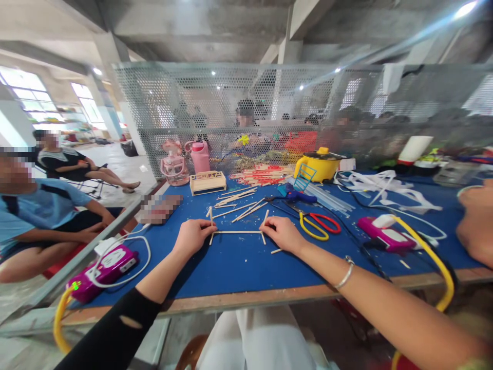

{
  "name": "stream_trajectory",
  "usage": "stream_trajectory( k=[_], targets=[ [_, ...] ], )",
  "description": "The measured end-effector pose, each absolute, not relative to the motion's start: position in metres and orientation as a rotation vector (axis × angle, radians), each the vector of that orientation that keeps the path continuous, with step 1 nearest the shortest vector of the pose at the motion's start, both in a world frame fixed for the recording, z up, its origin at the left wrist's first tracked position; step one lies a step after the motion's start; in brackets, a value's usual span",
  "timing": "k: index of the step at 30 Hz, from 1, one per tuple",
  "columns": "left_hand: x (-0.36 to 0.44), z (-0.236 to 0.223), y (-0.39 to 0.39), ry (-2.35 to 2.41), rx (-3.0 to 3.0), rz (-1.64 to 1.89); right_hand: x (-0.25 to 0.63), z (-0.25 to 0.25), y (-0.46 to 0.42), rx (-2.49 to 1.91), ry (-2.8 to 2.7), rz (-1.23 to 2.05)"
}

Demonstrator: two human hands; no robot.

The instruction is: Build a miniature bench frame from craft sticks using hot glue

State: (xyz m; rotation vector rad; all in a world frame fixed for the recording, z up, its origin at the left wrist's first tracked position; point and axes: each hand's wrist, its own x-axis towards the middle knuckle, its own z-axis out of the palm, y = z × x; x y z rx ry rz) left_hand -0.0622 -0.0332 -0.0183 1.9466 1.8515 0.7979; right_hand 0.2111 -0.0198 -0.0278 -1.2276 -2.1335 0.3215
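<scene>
Between my hands is an H-shaped frame of thin wooden sticks (236,232), with one crossbar and an upright stick at each end. My left hand (194,234) pinches the left end of it, where the crossbar meets the upright. At the right end, the fingers of my right hand (283,231) close on the other joint. Just beyond lie several loose wooden sticks (239,198) on the blue table mat (231,270). Scissors (318,226) with red and yellow handles rest to the right of my right hand, near a blue glue gun (298,195).
A small wooden rack (208,183), pink bottles (198,156), a red-and-cream stick pile (264,176) and a yellow pot (319,167) stand behind. Purple power strips (385,234) with cables lie at both sides. A perforated metal screen (223,97) borders the back. Another person's arm (477,221) is at right.
</scene>
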Motion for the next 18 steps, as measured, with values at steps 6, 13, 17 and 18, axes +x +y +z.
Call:
stream_trajectory(
  k=[6, 13, 17, 18],
  targets=[
    [-0.0619, -0.0170, -0.0341, 1.861, 1.955, 0.796, 0.2122, -0.0301, -0.0184, -1.229, -2.134, 0.315],
    [-0.0622, -0.0171, -0.0336, 1.885, 1.951, 0.783, 0.2128, -0.0310, -0.0170, -1.206, -2.152, 0.329],
    [-0.0630, -0.0183, -0.0327, 1.896, 1.941, 0.783, 0.2120, -0.0300, -0.0170, -1.233, -2.155, 0.321],
    [-0.0631, -0.0184, -0.0326, 1.894, 1.939, 0.782, 0.2117, -0.0298, -0.0170, -1.235, -2.158, 0.321]
  ],
)
